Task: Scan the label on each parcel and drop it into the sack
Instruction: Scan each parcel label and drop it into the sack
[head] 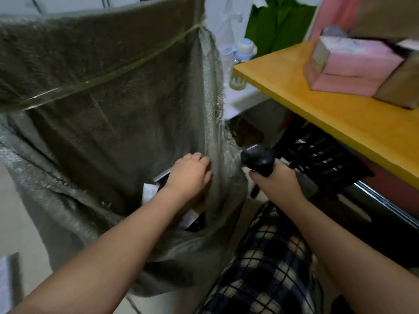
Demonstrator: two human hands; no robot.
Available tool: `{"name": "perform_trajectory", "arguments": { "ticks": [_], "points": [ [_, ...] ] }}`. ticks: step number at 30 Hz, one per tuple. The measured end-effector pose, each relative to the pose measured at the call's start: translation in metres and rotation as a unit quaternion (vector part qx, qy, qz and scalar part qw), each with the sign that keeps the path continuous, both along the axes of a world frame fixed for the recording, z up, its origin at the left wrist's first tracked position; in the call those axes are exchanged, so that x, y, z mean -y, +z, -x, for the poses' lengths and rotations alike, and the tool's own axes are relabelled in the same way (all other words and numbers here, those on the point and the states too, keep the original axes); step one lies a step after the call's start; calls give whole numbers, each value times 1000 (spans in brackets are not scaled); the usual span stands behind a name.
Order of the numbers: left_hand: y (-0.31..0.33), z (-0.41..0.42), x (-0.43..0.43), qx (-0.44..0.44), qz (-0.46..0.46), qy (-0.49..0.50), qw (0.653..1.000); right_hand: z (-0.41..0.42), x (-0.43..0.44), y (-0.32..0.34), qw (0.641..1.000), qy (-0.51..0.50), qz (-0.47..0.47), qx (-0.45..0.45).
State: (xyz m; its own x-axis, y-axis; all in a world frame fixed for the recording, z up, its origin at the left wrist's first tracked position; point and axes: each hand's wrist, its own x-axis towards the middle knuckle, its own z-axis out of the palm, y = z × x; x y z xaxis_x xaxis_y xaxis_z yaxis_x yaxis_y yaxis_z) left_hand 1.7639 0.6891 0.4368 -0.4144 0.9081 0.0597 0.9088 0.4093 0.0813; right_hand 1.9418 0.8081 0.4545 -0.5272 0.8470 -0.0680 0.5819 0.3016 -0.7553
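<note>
Reaching into the sack (102,121), the left hand (189,175) hangs over parcels (149,191), grip impossible to tell; the right hand (276,184) clasps a scanner (258,162) beside the yellow surface (340,123)

A yellow tabletop (328,105) stretches up and to the right of the right hand (275,184) gripping a black scanner (258,160). On its far end, well beyond that grip, sit stacked pink parcels (353,66), just beside a brown parcel (401,87).
</note>
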Motion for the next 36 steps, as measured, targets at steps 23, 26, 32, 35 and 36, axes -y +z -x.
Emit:
{"name": "perform_trajectory", "arguments": {
  "ticks": [23, 26, 32, 35, 36],
  "points": [
    [155, -95, -292, -39, -73, -114, 990, -117, -136, 168, 952, -201, -16, -229],
    [162, -91, -291, -79, -97, -109, 986, -116, -145, 171, 944, -207, 14, -256],
    [171, -80, -265, -28, -184, -84, 979, -100, -151, 175, 927, -204, 111, -294],
    [179, -65, -270, 121, -123, -43, 984, -85, -148, 178, 912, -192, 159, -326],
    [184, -59, -272, 156, -98, -41, 982, -81, -145, 179, 904, -192, 177, -339]
  ]
}}
